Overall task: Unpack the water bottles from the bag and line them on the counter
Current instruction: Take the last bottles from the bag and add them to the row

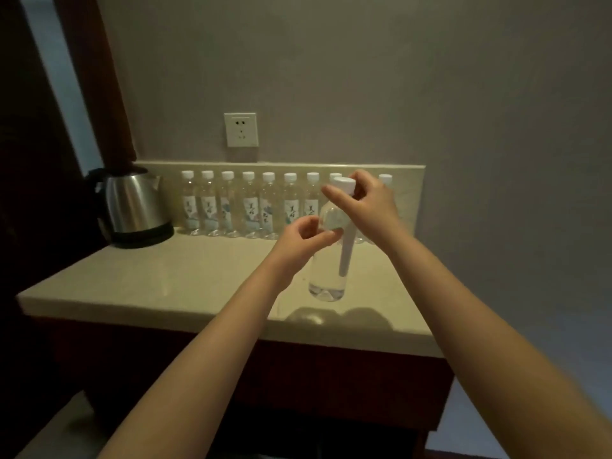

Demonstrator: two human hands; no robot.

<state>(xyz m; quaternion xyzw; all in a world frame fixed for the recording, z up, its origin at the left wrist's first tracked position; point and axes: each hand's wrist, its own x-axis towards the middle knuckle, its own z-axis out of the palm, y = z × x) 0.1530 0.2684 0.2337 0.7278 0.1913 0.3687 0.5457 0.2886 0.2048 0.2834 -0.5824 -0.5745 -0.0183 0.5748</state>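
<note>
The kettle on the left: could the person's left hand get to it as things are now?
Probably yes, once freed. The left hand is now on the held bottle, but the counter between it and the kettle lies bare, and the bottle row stands behind that path.

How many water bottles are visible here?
10: eight in the row against the backsplash right of the kettle, one beyond the right hand, one held. Hands may hide more.

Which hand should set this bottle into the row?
Probably the right hand: it grips the held bottle at the cap, above the gap near the right end of the row of bottles. The left hand only touches the bottle's side.
</note>
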